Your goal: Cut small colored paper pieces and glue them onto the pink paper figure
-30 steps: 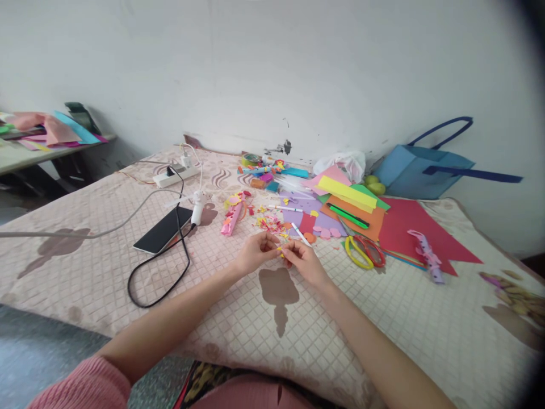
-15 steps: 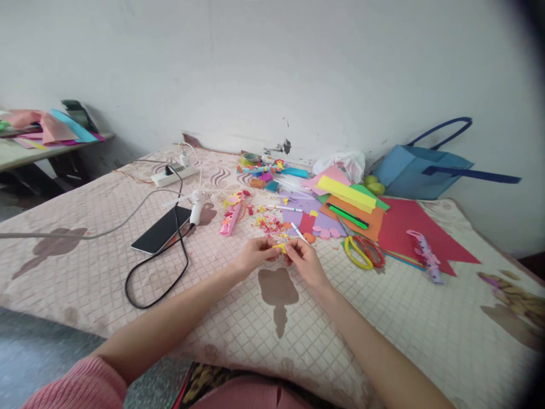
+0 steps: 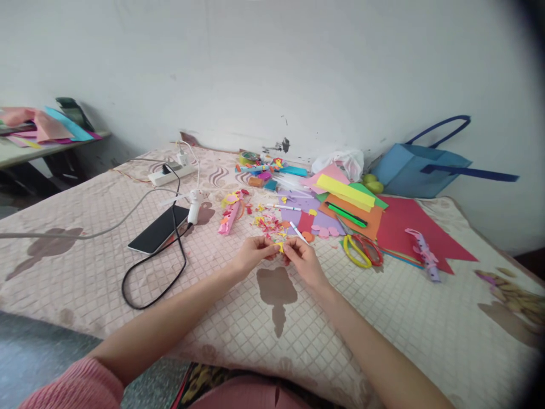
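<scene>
Between my two hands is a small yellow paper piece, pinched at both sides above the quilted cloth. My left hand has its fingertips closed on the left edge of the piece. On the other edge, my right hand pinches with thumb and fingers. Just beyond the fingers lie several paper scraps in red, pink and yellow. A white marker rests close behind my right hand. Scissors with yellow and red handles lie to the right.
Coloured paper sheets spread over the right side, with a lilac paper roll on the cloth. A blue bag stands by the wall. Leftward are a black phone-like device, a black cable, a white power strip and a pink decorated roll.
The whole view has shifted slightly, so things on the table appear a little further left. Both hands stay on the yellow paper piece, whose visible shape differs slightly between the fingers.
</scene>
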Tool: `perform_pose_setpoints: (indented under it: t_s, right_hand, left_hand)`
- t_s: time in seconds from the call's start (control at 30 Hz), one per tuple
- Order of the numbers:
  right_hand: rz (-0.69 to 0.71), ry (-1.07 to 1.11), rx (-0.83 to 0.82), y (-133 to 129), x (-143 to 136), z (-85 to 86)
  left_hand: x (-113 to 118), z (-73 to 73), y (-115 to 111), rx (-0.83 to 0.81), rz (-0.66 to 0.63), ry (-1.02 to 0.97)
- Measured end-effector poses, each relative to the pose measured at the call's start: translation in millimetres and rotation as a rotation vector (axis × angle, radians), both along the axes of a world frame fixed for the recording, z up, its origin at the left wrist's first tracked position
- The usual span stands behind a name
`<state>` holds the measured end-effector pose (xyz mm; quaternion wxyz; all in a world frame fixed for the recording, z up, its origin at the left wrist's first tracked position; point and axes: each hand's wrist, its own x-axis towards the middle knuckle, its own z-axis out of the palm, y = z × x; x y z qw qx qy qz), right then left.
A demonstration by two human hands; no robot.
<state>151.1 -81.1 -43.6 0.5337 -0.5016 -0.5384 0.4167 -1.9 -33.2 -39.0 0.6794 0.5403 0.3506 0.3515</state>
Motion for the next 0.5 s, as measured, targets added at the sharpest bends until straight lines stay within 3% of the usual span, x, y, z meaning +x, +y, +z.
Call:
perform_pose_setpoints:
  t_s: [0.23, 0.5]
  right_hand:
    - [0.012, 0.022, 0.001, -0.3, 0.0, -2.2]
    - [0.018, 0.042, -0.012, -1.0, -0.8, -2.3]
  left_hand:
    - [2.0, 2.6, -4.0, -0.003, 0.010, 0.001]
    - [1.5, 0.6, -2.7, 0.171, 0.025, 0.062]
